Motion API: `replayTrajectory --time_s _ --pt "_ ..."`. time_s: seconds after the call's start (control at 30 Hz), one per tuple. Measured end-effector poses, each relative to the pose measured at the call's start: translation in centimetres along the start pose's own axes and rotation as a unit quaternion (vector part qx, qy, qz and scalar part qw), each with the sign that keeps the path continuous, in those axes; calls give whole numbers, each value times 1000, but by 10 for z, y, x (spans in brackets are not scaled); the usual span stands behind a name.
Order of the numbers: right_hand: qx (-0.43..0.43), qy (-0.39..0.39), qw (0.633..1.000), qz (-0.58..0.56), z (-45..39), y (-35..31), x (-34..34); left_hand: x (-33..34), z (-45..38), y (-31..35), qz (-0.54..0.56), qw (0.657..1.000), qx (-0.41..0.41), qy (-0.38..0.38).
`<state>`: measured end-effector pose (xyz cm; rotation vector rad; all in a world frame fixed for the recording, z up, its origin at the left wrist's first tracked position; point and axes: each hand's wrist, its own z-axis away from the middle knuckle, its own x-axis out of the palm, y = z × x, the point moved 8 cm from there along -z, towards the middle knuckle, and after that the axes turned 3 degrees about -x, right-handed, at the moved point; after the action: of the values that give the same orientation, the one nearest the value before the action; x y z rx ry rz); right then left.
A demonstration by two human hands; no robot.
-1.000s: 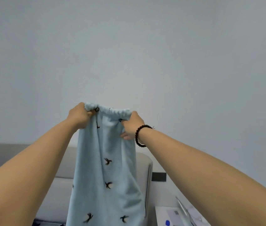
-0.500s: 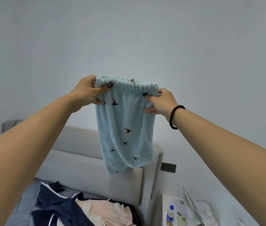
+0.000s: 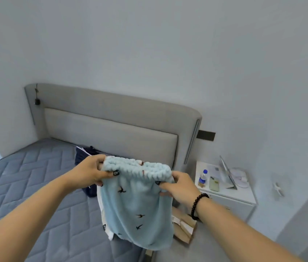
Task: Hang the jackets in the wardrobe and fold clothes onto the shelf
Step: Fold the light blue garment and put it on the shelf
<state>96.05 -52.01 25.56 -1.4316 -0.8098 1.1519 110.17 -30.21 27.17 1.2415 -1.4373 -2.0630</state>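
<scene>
**A:** Start with the big things. What sits under the work?

**B:** The quilted blue mattress [image 3: 36, 186] in front of the grey padded headboard [image 3: 111, 133]. A white bedside table [image 3: 230, 193] stands to its right, with a water bottle [image 3: 202, 178] and a phone [image 3: 214, 184] on top.

**A:** And the garment?

**B:** Pale blue fleece shorts [image 3: 138, 203] with small dark bird motifs hang in the air above the mattress's right edge, held by the elastic waistband. The left hand [image 3: 90, 173] pinches one end of the band, thumb in front; the right hand [image 3: 179, 186] pinches the other end, fingers curled into the fabric.

**A:** What could go wrong from here?

**B:** My guess: laid straight down, the shorts land on the heap beneath them, a dark navy garment [image 3: 85, 154] and white and tan pieces [image 3: 183, 224] half hidden behind the fleece. A lumpy base would give a crooked fold.

**A:** Anything else?

**B:** The plush fabric looks thick and slippery, so one pinch could slide off the bunched waistband and the shorts would drop lopsided. They also hang close to the mattress edge, so a careless swing could send the hem over the side toward the bedside table.
</scene>
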Motion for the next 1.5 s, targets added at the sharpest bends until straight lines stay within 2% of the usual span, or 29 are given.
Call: replayTrajectory --time_s 0.17,0.47,0.67,0.73,0.8,0.87,0.93,1.07,1.17,1.23,1.37,1.43,1.5 --pt "36 5 999 8 -10 23 -18 25 -20 -13 24 999 -21 -14" --pt "37 23 999 28 -76 -16 -86 46 -97 59 144 988 16 -44" --pt "99 4 995 25 -127 6 -105 82 -161 35 226 970 -43 -77" --pt "100 10 995 2 -141 22 -107 95 -180 10 192 973 -90 -87" --pt "109 17 994 -6 -152 42 -109 109 -193 -14 139 971 -142 -135" --pt "147 4 989 -16 -161 69 -105 122 -200 -36 112 960 -175 -187" --pt "192 -25 981 -27 -168 99 -95 127 -208 -58 91 957 -189 -199" --pt "232 -44 971 -28 -184 141 -76 124 -222 -94 43 962 -197 -182" --pt "229 -2 971 -72 -203 149 -65 110 -236 -106 -6 964 -220 -151" --pt "216 16 970 -114 -218 142 -54 92 -251 -100 12 967 -229 -114" --pt "119 11 981 -153 -260 65 -35 31 -282 -55 201 961 -186 -41" --pt "57 13 989 -134 -277 7 -28 -15 -290 -18 291 948 -127 16" --pt "-17 17 993 -120 -289 -57 -25 -63 -291 29 310 944 -42 106"
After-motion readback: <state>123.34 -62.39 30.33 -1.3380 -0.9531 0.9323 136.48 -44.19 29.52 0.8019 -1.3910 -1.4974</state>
